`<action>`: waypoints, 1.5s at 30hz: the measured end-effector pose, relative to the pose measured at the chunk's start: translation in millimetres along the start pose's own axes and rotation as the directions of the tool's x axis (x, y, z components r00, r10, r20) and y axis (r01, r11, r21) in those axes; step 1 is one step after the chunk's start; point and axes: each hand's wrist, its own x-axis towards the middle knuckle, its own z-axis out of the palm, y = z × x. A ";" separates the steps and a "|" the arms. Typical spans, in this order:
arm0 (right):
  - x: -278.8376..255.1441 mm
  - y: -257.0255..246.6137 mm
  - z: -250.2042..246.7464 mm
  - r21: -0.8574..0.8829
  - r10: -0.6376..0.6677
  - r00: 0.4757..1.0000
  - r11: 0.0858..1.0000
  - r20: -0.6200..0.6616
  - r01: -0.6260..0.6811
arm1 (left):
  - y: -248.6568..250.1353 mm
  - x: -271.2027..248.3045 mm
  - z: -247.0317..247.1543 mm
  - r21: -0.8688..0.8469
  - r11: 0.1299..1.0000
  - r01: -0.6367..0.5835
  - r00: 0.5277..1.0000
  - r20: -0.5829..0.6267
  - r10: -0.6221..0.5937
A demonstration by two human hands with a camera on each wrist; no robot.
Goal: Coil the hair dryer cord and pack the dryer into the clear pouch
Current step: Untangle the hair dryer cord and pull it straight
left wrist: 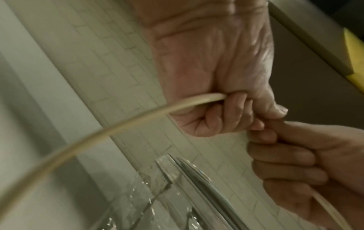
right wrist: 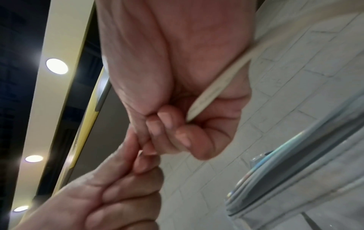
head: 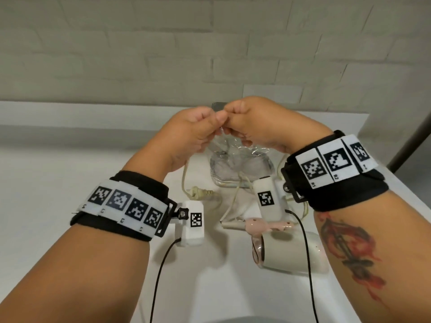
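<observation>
Both hands raised above counter [head: 70,159], fists meeting at 12 o'clock of the work area. Left hand [head: 189,134] curled tight round the cream cord [left wrist: 122,124]; cord leaves the fist by the palm and arcs down twd 7 o'clock in left wrist view. Right hand [head: 258,123] also curled, fingers pressed together, a length of cord running across its palm and out at 1 o'clock in right wrist view. Fingertips of both hands touching each other, pinching sth small between them; can't tell exactly what.

Clear pouch [head: 240,164] standing on counter right under the hands, crumpled, grey zip edge seen close in wrist views; whether the hands touch it, can't tell. Hair dryer [head: 291,250] lying on its side at 5 o'clock of pouch, cream barrel w/ pink handle folded twd 10 o'clock, well apart from both hands. Plug [head: 198,193] lying flat at 8 o'clock of pouch, loose cord loops betw. plug and dryer, uncoiled.

Marker wristbands w/ small cams on both wrists. Brick-pattern wall [head: 210,43] behind.
</observation>
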 end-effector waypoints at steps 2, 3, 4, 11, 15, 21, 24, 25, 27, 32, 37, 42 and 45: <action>-2.9 4.7 -4.0 0.049 -0.016 1.000 0.999 0.017 0.016 | -3.5 1.4 -8.2 -0.016 1.000 -0.019 0.999 -0.035 0.019; -4.3 7.7 -5.6 0.050 -0.022 0.999 0.999 0.027 0.021 | -5.6 2.4 -12.5 -0.013 0.999 -0.029 0.997 -0.076 0.028; -5.8 11.2 -7.3 0.040 -0.023 0.999 0.999 0.031 0.022 | -8.5 3.4 -18.0 -0.013 0.999 -0.038 0.989 -0.140 0.036; -12.3 35.2 -19.2 0.103 0.026 0.993 0.995 -0.114 -0.015 | -44.8 2.9 -55.0 0.081 0.994 0.072 0.889 -0.457 -0.027; -15.2 40.0 -19.0 0.093 0.050 0.993 0.995 -0.104 -0.041 | -65.2 1.0 -58.4 0.257 0.927 0.273 0.895 -0.421 -0.146; -11.9 25.7 -6.6 -0.001 0.032 0.999 0.999 -0.009 -0.032 | -40.8 -4.2 -16.5 0.524 0.852 -0.008 0.990 -0.118 0.081; -4.6 19.6 3.6 -0.002 0.019 1.000 1.000 0.007 -0.019 | -25.2 -0.6 5.4 0.486 0.848 -0.211 0.970 0.000 0.241; -2.7 18.1 5.1 0.037 0.021 1.000 0.999 0.005 -0.021 | -23.8 -0.4 8.7 0.399 0.894 -0.205 0.973 -0.019 0.231; -0.1 16.8 6.1 0.091 0.025 1.000 0.996 -0.010 -0.024 | -27.3 1.5 9.1 0.210 0.967 -0.143 0.983 -0.085 0.164; 5.7 19.3 15.4 0.263 0.056 0.998 0.963 -0.009 -0.052 | -34.9 11.2 6.7 -0.029 0.996 -0.079 0.962 -0.265 0.069; 4.4 26.7 1.2 0.402 0.109 0.994 0.909 0.018 -0.107 | -41.4 20.0 -22.4 -0.095 0.994 -0.057 0.884 -0.467 0.006; -8.9 31.8 -11.2 0.315 0.116 0.993 0.942 0.012 -0.113 | -63.5 18.7 -51.7 -0.179 0.979 0.099 0.737 -0.648 -0.193; -11.2 34.3 -14.9 0.304 0.114 0.993 0.947 -0.007 -0.107 | -76.1 10.7 -59.4 -0.057 0.942 0.329 0.725 -0.624 -0.291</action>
